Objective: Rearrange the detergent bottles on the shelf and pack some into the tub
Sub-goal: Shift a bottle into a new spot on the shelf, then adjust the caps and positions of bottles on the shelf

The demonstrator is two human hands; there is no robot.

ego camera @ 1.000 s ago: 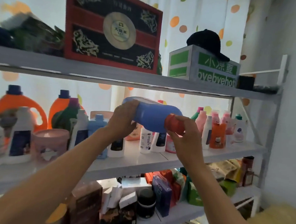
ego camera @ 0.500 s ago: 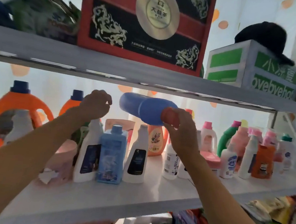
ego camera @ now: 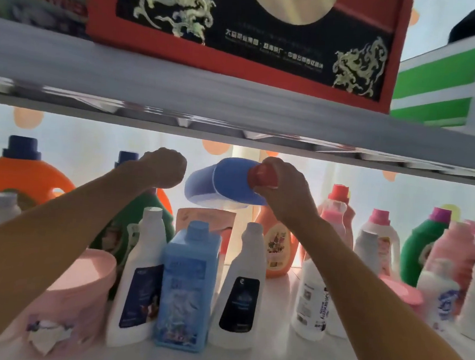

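Right hand [ego camera: 281, 195] grips the blue bottle [ego camera: 221, 188] by its red cap [ego camera: 262, 176]; rigid, likely heavy, so support its body. Left hand [ego camera: 162, 167] is fisted, empty.

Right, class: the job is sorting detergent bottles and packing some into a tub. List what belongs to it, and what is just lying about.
Belongs to the job:
- blue bottle, held at its red cap by the right hand
- light blue bottle
- pink tub

Just lying about:
- red gift box
- green and white box
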